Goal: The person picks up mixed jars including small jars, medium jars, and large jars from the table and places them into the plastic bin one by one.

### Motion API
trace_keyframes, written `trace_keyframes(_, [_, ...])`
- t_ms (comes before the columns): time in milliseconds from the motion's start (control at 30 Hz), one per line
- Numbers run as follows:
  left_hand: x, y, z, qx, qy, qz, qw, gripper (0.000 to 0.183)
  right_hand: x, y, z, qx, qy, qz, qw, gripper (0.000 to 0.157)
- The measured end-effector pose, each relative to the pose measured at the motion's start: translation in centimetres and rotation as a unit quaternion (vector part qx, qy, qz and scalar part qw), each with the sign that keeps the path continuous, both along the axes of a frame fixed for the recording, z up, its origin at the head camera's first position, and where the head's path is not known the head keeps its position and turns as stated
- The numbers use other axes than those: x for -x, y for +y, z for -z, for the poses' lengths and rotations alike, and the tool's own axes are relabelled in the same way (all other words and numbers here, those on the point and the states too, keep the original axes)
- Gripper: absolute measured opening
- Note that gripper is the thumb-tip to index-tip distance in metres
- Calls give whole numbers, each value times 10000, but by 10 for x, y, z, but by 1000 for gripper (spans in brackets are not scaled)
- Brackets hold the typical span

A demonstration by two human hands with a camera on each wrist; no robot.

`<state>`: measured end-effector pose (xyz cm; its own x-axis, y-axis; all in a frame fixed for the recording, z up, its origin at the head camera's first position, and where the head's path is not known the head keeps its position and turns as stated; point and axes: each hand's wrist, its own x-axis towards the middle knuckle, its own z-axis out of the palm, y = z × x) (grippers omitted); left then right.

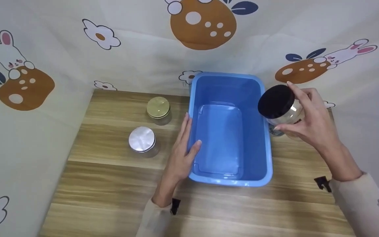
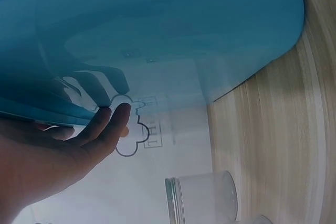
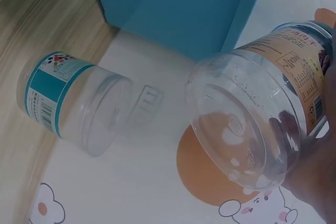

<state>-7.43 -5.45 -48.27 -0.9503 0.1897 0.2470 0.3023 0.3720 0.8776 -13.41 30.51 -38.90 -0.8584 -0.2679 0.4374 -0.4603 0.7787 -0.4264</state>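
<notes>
A blue plastic basin (image 1: 222, 141) stands on the wooden table with nothing inside it. My left hand (image 1: 183, 154) holds its left rim, thumb over the edge and fingers along the outer wall, as the left wrist view also shows. My right hand (image 1: 311, 121) grips a clear plastic jar with a black lid (image 1: 276, 101), tilted and raised beside the basin's right rim. An orange paper label (image 3: 296, 66) wraps this jar. Below it on the table stands another clear jar with a teal label (image 3: 55, 90), mostly hidden in the head view.
To the basin's left stand a clear jar with a gold lid (image 1: 158, 108) and one with a silver lid (image 1: 142, 140). Patterned cloth (image 1: 137, 59) with rabbits and flowers hangs behind and at both sides of the wooden table (image 1: 104, 184).
</notes>
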Motion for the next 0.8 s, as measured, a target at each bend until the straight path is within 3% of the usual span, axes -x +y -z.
trace_keyframes(300, [1,-1,0,88,113,45,9999,66,12,-14,-12,-285,-18,-372,9989,121])
trace_keyframes(533, [2,0,0,29,127,45,9999,65,26,-31,-24,-591,248,-693,9955,119])
trace_keyframes(800, [1,-1,0,11,80,44,10000,65,31,-41,-20,-716,268,-796,9939,116])
